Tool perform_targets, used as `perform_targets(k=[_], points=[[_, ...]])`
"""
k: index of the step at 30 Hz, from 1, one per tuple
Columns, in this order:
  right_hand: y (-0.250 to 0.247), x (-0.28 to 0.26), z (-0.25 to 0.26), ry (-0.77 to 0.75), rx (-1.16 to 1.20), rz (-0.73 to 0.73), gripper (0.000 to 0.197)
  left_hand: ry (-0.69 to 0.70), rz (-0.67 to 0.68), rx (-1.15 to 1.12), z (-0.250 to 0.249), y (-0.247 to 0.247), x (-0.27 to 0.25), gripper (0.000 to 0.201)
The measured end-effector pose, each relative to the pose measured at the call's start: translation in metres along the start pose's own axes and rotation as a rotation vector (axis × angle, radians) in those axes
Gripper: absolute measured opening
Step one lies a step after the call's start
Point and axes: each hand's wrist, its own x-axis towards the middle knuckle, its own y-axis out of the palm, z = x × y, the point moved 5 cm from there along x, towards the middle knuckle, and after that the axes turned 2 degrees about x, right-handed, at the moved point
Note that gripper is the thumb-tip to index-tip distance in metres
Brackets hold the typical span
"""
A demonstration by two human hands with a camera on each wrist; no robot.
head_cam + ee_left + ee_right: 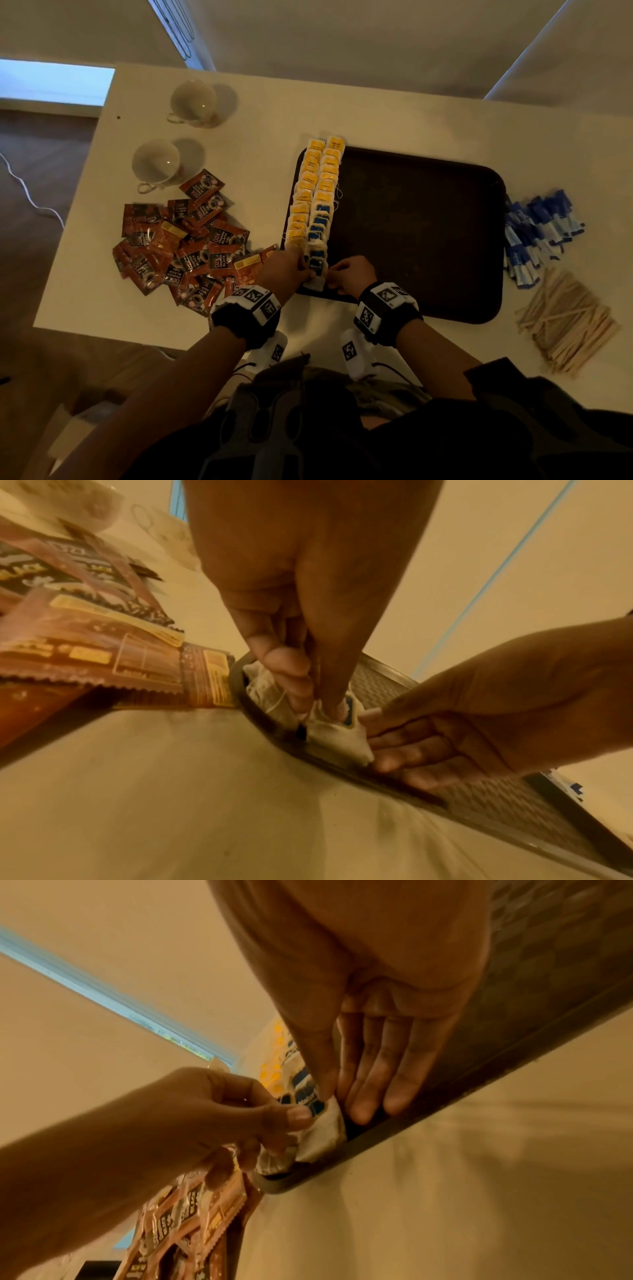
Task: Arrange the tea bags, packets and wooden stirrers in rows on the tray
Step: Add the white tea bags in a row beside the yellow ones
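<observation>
A dark brown tray (428, 222) lies on the white table. Two rows of tea bags (313, 195) run along its left edge: yellow tags at the far end, blue tags nearer me. Both hands meet at the tray's near left corner on the nearest blue-tagged tea bag (317, 265). My left hand (306, 270) pinches its left side between thumb and fingers, as the left wrist view shows (308, 704). My right hand (337, 1096) holds its right edge, thumb on top and straight fingers alongside on the tray floor. The bag (322, 1139) overlaps the tray rim (445, 1091).
A heap of brown coffee packets (185, 243) lies left of the tray. Blue-and-white packets (537, 229) and a pile of wooden stirrers (568, 318) lie to its right. Two white cups (193, 101) (156, 164) stand at the far left.
</observation>
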Motion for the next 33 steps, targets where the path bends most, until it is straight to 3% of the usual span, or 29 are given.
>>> perform_targets(k=[6, 10, 13, 18, 33], points=[[0.005, 0.005, 0.004, -0.020, -0.130, 0.000, 0.015, 0.094, -0.012, 0.072, -0.001, 0.004, -0.010, 0.022], [0.008, 0.007, 0.007, -0.044, -0.141, -0.034, 0.017, 0.020, -0.196, -0.297, 0.012, -0.005, -0.009, 0.016], [0.006, 0.008, 0.008, -0.068, -0.134, -0.068, 0.020, -0.095, -0.330, -0.453, 0.028, -0.014, -0.007, 0.028], [0.006, 0.008, 0.011, -0.088, -0.109, -0.100, 0.021, -0.142, -0.247, -0.464, 0.033, -0.011, 0.002, 0.036], [0.005, 0.003, 0.011, -0.091, -0.108, -0.108, 0.026, -0.114, -0.237, -0.472, 0.032, -0.009, -0.002, 0.017]])
